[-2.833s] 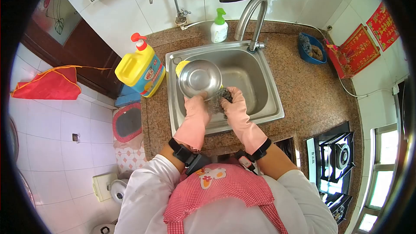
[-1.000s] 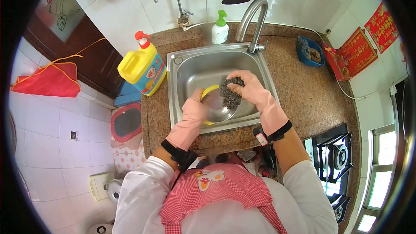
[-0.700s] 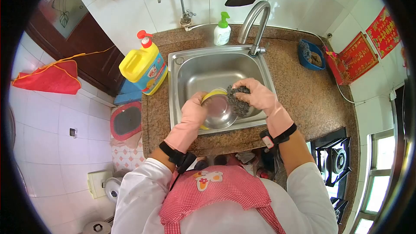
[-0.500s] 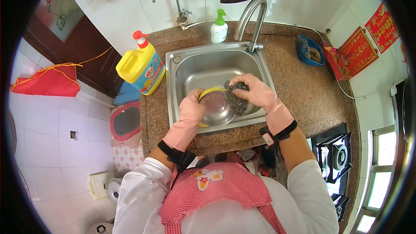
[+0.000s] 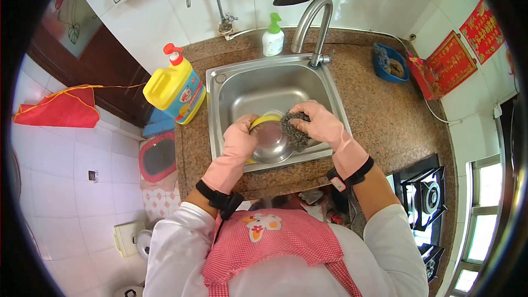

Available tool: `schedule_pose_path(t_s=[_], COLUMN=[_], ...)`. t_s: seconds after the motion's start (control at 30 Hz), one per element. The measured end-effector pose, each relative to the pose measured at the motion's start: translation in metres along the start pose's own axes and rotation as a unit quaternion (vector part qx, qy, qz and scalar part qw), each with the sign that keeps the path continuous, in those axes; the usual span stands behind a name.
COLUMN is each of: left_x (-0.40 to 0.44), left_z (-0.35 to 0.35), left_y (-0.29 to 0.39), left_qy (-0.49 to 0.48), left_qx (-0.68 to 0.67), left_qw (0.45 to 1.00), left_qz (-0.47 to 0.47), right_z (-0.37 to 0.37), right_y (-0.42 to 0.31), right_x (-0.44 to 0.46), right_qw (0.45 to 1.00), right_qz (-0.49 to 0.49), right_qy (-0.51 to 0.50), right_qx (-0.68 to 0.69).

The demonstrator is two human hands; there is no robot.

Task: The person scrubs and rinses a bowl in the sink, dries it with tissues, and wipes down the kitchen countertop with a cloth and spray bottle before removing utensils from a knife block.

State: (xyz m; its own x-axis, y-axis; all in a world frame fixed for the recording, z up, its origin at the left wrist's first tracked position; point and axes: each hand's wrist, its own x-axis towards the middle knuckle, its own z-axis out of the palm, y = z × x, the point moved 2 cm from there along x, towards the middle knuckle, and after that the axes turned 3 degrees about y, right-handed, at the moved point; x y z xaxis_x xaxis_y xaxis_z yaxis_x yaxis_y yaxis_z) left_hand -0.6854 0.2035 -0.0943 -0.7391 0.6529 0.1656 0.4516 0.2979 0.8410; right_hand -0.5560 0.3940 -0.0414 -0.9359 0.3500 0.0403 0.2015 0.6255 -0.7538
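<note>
Over the front part of the steel sink [image 5: 213, 126], a round metal bowl [image 5: 270, 144] with a yellow outer side is tilted so its shiny inside faces me. My left hand [image 5: 241, 138], in a pink rubber glove, is closed on the bowl's left rim; its thumb and fingers are partly hidden. A grey steel wool scourer [image 5: 295, 136] is bunched in my right hand [image 5: 322, 125], gloved the same way. The scourer lies against the bowl's right edge and hides part of it.
A curved steel tap [image 5: 325, 19] rises behind the sink, beside a green-topped pump bottle [image 5: 273, 41]. A large yellow detergent bottle [image 5: 179, 89] stands left of the sink. On the right counter are a blue basket [image 5: 391, 69] and a gas stove [image 5: 426, 195].
My right hand and the scourer have shifted slightly down along the bowl's right edge. My left hand keeps its hold on the rim. The whole view has moved a little.
</note>
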Motion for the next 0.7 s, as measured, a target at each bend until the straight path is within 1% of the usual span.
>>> schedule_pose_path(t_s=[0.03,0.1,0.13,0.2,0.23,0.3,0.33,0.37,0.4,0.43,0.47,0.57,0.6,0.63,0.67,0.7], left_x=[0.001,-0.001,-0.001,0.003,0.002,0.005,0.004,0.005,0.008,0.01,0.011,0.01,0.01,0.009,0.008,0.007], left_z=[-0.001,-0.008,-0.01,-0.007,-0.004,-0.006,-0.009,-0.01,-0.008,-0.006,-0.007,-0.001,0.002,0.006,0.009,0.007], left_y=[-0.001,0.008,0.01,0.004,0.002,0.01,0.012,0.006,-0.002,-0.006,-0.006,-0.021,-0.023,-0.025,-0.024,-0.015], left_qy=[-0.006,-0.02,-0.027,-0.012,-0.008,-0.008,-0.005,-0.009,-0.013,-0.017,-0.011,0.014,0.004,-0.005,-0.015,-0.006], left_qx=[0.012,-0.033,-0.057,-0.016,0.004,-0.021,-0.032,-0.069,-0.108,-0.148,-0.141,-0.144,-0.102,-0.059,-0.017,0.007], left_qw=[1.0,0.998,0.995,0.998,0.999,0.997,0.995,0.988,0.979,0.967,0.968,0.97,0.98,0.987,0.992,0.994], left_qz=[0.004,-0.052,-0.08,-0.052,-0.037,-0.075,-0.098,-0.137,-0.173,-0.208,-0.207,-0.195,-0.171,-0.146,-0.122,-0.111], right_z=[-0.002,-0.007,-0.005,-0.002,0.001,0.008,0.002,0.003,0.013,0.013,0.012,0.001,0.012,0.011,0.006,0.007], right_y=[0.002,0.007,0.006,0.006,0.007,0.005,0.008,0.025,0.053,0.057,0.06,0.007,0.022,0.022,-0.001,-0.004], right_x=[0.0,-0.001,0.0,-0.004,-0.007,-0.005,-0.009,-0.011,-0.009,-0.009,-0.009,-0.018,-0.003,-0.004,-0.007,-0.005], right_qw=[0.999,0.989,0.993,0.993,0.999,0.996,0.997,0.958,0.87,0.839,0.804,0.862,0.911,0.949,0.975,0.98], right_qz=[-0.003,-0.009,-0.04,-0.096,-0.041,0.061,0.034,0.083,0.04,0.004,-0.035,-0.094,0.017,0.036,0.056,0.076], right_qy=[-0.036,-0.11,-0.092,-0.053,-0.026,0.032,0.057,0.04,0.051,0.07,0.084,0.048,-0.004,0.017,0.038,0.039], right_qx=[0.034,0.102,0.059,-0.03,0.001,0.062,0.047,0.27,0.488,0.539,0.587,0.496,0.412,0.313,0.211,0.18])
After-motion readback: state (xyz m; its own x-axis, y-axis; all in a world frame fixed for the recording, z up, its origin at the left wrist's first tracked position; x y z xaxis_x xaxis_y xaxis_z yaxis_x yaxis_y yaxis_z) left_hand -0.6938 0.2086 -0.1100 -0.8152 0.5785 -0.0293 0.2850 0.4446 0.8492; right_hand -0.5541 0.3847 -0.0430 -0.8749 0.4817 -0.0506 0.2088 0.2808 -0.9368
